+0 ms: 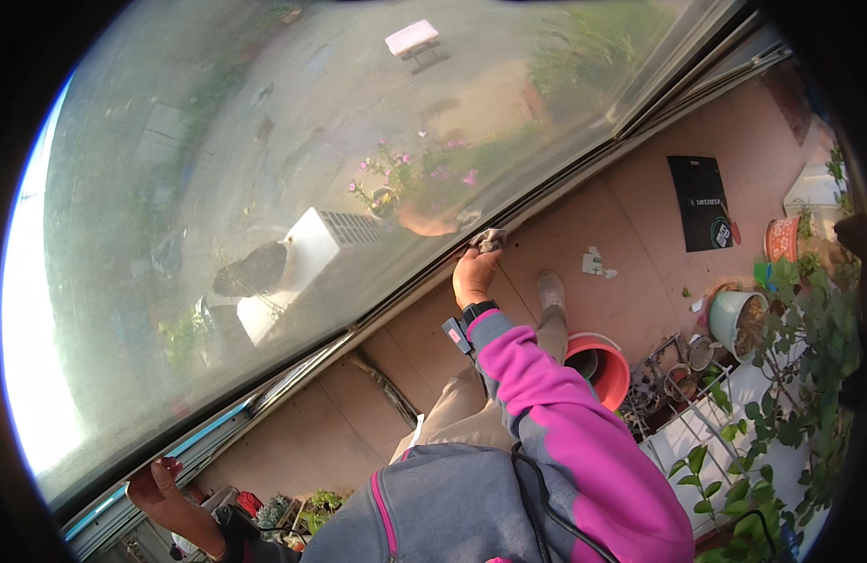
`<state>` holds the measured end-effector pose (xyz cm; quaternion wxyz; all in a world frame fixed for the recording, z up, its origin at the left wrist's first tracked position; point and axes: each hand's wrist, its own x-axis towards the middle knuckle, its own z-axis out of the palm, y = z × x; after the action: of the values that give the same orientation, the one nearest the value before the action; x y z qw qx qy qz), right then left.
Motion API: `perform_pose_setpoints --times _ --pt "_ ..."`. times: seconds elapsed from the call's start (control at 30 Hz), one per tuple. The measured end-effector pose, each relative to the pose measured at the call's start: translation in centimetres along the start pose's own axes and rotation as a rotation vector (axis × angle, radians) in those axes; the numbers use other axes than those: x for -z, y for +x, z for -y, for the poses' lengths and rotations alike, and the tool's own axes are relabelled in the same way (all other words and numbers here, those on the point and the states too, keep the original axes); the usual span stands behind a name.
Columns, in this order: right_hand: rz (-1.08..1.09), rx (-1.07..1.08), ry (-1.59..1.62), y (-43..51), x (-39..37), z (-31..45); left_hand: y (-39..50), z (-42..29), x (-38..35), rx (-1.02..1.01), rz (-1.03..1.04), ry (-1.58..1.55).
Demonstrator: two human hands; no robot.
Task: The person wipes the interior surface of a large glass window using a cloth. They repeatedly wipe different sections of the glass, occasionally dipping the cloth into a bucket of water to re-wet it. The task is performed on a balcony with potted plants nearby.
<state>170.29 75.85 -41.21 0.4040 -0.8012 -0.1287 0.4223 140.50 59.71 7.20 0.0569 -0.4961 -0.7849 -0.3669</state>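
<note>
My right hand (473, 276) is closed around a crumpled grey cloth (488, 241) at the lower edge of a large window pane (278, 176). The cloth is up against the dark window frame (412, 290). Far down at the lower left, my left hand (157, 487) is at the same frame, thumb raised and fingers bent. Whether it grips the frame is not plain. The glass looks hazy, and through it appear a potted plant with pink flowers (405, 169) and a white outdoor unit (314, 246).
A red bucket (602, 369) stands on the tiled floor (581, 211) beside my leg. A wooden stick (384, 387) lies below the window. To the right are a black bag (699, 204), a pale green pot (736, 317), leafy plants (792, 380) and a white rack (693, 415).
</note>
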Motion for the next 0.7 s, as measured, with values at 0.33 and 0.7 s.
perform_pose_setpoints --times 0.33,0.7 --pt "0.749 -0.489 0.536 -6.8 -2.1 -4.0 -7.6 2.2 -1.5 0.133 0.197 -0.342" --pt "0.687 -0.33 0.219 1.1 -3.8 -6.1 -22.9 10.8 1.3 0.667 0.086 -0.388"
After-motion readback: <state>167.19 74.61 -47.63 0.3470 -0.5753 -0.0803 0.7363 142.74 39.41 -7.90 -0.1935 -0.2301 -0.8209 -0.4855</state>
